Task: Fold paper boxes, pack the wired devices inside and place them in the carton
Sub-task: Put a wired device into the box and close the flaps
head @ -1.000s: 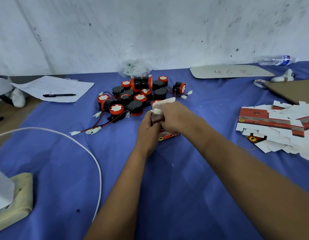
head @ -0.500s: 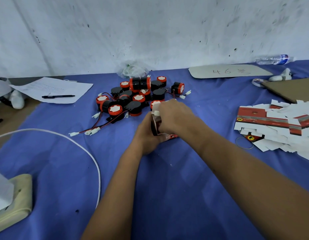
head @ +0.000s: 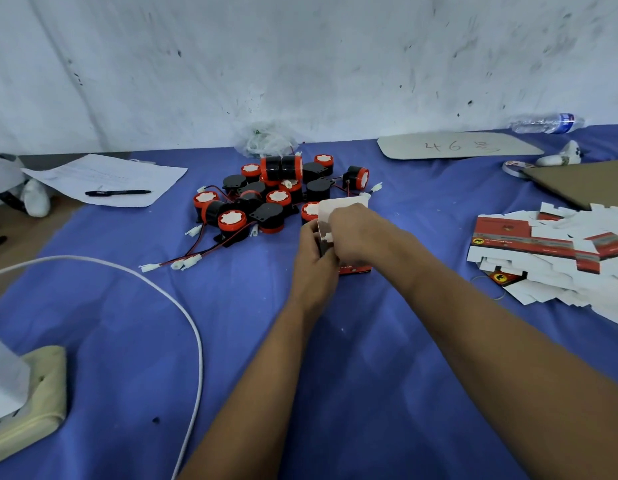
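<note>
Chg vs 0.5 s ago: box (head: 342, 206) white flap now stands up clear at 12 o'clock of both hands; earlier it was mostly hidden behind the R hand. White plug at box mouth sits lower. Hands at about the same spot on cloth (head: 300, 358).

L hand (head: 314, 261): comes in from 6 o'clock, fingers curled round box's left side, grips it. Thumb near box mouth.

R hand (head: 359, 233): comes in from 4 o'clock, knuckles up, fingers bent down over box opening, pinching the white plug (head: 330, 236) at the mouth. Fingertips hidden; whether a device is inside, cannot tell.

Box: upright on cloth at centre, red lower edge showing at 5 o'clock of R hand, touching cloth.

Devices (head: 276, 192): heap of black-and-red units w/ red/black wires, at 11 o'clock of hands, just beside box flap. Loose plugs trail to 9 o'clock.

Flat boxes (head: 560, 251): stack at 3 o'clock, well apart.

Other: paper (head: 106, 174) w/ pen (head: 118, 192) at 10 o'clock; white cable (head: 183, 306) at 8 o'clock; card (head: 456, 145) marked 46 at 1 o'clock; bottle (head: 546, 123) at 2 o'clock.
</note>
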Action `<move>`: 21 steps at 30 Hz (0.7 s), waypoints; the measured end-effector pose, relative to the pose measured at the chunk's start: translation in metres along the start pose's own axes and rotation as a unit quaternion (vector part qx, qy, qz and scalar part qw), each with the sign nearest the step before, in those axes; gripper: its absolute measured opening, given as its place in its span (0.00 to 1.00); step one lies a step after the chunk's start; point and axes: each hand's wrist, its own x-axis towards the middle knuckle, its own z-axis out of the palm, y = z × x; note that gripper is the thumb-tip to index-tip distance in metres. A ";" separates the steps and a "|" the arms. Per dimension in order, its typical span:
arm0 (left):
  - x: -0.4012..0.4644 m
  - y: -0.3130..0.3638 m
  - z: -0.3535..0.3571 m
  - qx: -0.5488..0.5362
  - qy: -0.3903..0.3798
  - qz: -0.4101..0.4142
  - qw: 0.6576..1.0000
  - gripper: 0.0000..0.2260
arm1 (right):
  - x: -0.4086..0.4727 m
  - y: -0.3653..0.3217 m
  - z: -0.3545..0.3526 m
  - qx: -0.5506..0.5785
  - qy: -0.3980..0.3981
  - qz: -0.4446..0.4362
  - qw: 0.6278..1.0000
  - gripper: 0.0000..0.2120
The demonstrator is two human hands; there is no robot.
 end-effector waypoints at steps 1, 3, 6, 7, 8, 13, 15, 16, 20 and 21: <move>0.000 -0.003 0.004 0.020 0.019 0.009 1.000 0.16 | 0.000 0.003 -0.002 0.006 -0.004 0.005 1.000 0.09; 0.002 -0.006 0.008 0.078 0.054 0.023 0.995 0.12 | 0.001 0.008 -0.003 0.010 -0.009 0.007 1.000 0.09; 0.008 -0.007 0.011 0.114 0.090 0.013 0.989 0.12 | 0.001 0.011 -0.002 0.012 -0.011 0.003 1.000 0.09; 0.010 -0.006 0.012 0.110 0.095 0.000 0.989 0.14 | 0.001 0.011 -0.003 0.006 -0.013 0.001 1.000 0.08; 0.012 -0.006 0.011 0.105 0.094 -0.014 0.990 0.14 | 0.001 0.012 -0.004 0.004 -0.012 0.000 1.000 0.06; 0.023 -0.004 0.008 0.088 0.081 -0.083 0.989 0.11 | 0.002 0.025 -0.010 0.014 0.093 0.050 0.994 0.13; 0.026 -0.003 0.008 0.097 0.086 -0.100 0.986 0.10 | 0.003 0.029 -0.008 0.005 0.137 0.077 0.988 0.11; 0.027 -0.002 0.008 0.100 0.090 -0.103 0.986 0.10 | 0.002 0.029 -0.006 -0.001 0.154 0.085 0.984 0.10; 0.030 0.002 0.009 0.101 0.090 -0.113 0.984 0.11 | -0.002 0.020 0.003 -0.002 0.223 0.103 0.969 0.10; 0.030 0.002 0.009 0.106 0.089 -0.115 0.984 0.11 | 0.000 0.017 0.006 -0.005 0.232 0.097 0.968 0.10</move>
